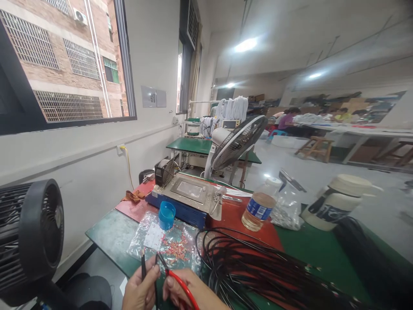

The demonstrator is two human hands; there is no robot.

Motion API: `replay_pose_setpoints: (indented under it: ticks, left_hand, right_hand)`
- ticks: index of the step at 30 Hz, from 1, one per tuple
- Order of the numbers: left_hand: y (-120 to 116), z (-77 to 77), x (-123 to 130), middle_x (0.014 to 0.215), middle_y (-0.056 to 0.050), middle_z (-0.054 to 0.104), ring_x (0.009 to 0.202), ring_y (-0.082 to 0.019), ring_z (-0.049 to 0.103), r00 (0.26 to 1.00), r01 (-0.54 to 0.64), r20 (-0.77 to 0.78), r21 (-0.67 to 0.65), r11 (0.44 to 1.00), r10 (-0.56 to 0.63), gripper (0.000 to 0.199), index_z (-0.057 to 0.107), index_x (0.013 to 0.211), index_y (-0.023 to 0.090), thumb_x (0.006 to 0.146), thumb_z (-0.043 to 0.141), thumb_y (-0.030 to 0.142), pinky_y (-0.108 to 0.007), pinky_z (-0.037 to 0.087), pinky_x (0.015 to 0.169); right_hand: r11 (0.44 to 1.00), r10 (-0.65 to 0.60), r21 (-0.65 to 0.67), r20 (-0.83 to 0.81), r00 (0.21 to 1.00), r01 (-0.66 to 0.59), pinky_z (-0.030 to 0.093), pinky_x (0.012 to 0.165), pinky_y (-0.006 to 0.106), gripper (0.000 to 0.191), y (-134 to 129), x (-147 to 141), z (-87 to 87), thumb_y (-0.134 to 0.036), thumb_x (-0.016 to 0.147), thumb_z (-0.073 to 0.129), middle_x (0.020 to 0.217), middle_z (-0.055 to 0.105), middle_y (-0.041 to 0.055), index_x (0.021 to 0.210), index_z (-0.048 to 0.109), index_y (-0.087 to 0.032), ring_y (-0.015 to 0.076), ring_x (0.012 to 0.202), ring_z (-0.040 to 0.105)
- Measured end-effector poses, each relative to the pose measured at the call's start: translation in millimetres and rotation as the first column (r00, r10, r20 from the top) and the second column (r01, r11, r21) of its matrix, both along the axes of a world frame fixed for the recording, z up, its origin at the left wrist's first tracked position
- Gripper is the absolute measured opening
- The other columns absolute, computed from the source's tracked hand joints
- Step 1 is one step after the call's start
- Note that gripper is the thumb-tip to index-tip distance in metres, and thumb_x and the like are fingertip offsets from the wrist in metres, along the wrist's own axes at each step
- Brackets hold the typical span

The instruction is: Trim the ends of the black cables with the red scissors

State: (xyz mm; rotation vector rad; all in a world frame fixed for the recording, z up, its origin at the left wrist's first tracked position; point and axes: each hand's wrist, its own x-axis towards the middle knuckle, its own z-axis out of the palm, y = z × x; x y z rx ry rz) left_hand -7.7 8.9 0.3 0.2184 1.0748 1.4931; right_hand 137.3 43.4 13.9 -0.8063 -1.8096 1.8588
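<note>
While L hand [138, 293] pinches blk cable [143, 266], R hand [193, 282] grips red-handled pliers [183, 285]. Both nearside of blue cup [167, 220]: cable near upright, end up, left of cup; pliers slanted, tips cupward. L hand nearer cable end; plier opening unclear.

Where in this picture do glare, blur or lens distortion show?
Head view, upper middle: the ceiling light flares into a hazy streak; head view, far right: the person in purple looks smeared; head view, right side: the cream jug looks stretched and slanted; head view, bottom: the red-handled tool reads clearly, its tips less so.
</note>
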Motion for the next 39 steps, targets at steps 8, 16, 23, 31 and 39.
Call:
replay_pose_setpoints:
  ticks: [8, 16, 23, 31, 39]
  left_hand:
    - [-1.6, 3.9, -0.3, 0.03, 0.014, 0.032, 0.022, 0.001, 0.022, 1.0, 0.018, -0.009, -0.013, 1.0, -0.018, 0.047, 0.073, 0.081, 0.012, 0.039, 0.09, 0.024, -0.013, 0.014, 0.024]
    - [-1.4, 4.2, -1.3, 0.029, 0.013, 0.035, 0.023, 0.0, 0.024, 0.99, 0.024, -0.136, -0.029, 0.999, -0.028, 0.051, 0.072, 0.082, 0.011, 0.039, 0.088, 0.033, -0.013, 0.016, 0.027]
    - [-1.1, 5.8, -1.1, 0.027, 0.014, 0.032, 0.023, -0.001, 0.025, 0.985, 0.021, -0.17, -0.041, 0.999, -0.027, 0.051, 0.073, 0.082, 0.011, 0.039, 0.087, 0.035, -0.014, 0.017, 0.027]
    - [0.0, 6.0, 4.7, 0.029, 0.015, 0.032, 0.023, 0.0, 0.024, 0.981, -0.082, -0.175, 0.045, 0.996, 0.088, 0.046, 0.072, 0.079, 0.011, 0.04, 0.089, 0.029, -0.014, 0.017, 0.027]
    - [-1.9, 10.4, -3.0, 0.03, 0.01, 0.042, 0.024, 0.0, 0.026, 0.997, 0.022, -0.075, -0.027, 0.999, -0.024, 0.051, 0.072, 0.082, 0.01, 0.038, 0.089, 0.028, -0.013, 0.014, 0.025]
  right_hand:
    - [0.999, -0.001, -0.05, -0.024, 1.0, 0.0, 0.026, 0.034, 0.013, 0.071, -2.5, 0.5, 3.2, -0.078, 0.069, 0.042, 0.051, 0.042, -0.004, 0.073, 0.061, -0.01, 0.0024, 0.036, 0.037]
    - [0.998, -0.008, -0.062, -0.044, 0.999, 0.005, 0.025, 0.034, 0.013, 0.071, -2.5, 0.7, 0.1, -0.076, 0.072, 0.043, 0.051, 0.042, -0.0039, 0.076, 0.064, -0.008, 0.0023, 0.036, 0.038]
    - [0.996, -0.012, -0.084, -0.035, 0.999, 0.01, 0.025, 0.032, 0.012, 0.068, -1.6, 0.2, -4.0, -0.074, 0.074, 0.043, 0.052, 0.043, -0.0037, 0.076, 0.064, -0.009, 0.0019, 0.035, 0.038]
    - [0.995, 0.001, -0.103, -0.014, 1.0, -0.003, 0.026, 0.032, 0.013, 0.072, -1.8, 1.1, -3.5, -0.076, 0.074, 0.038, 0.053, 0.045, -0.0026, 0.077, 0.064, -0.009, 0.0024, 0.035, 0.038]
    - [0.996, 0.015, -0.09, -0.039, 0.999, -0.018, 0.026, 0.033, 0.013, 0.071, -1.8, 1.3, -1.4, -0.074, 0.074, 0.043, 0.054, 0.045, -0.0025, 0.08, 0.065, -0.007, 0.0028, 0.037, 0.04]
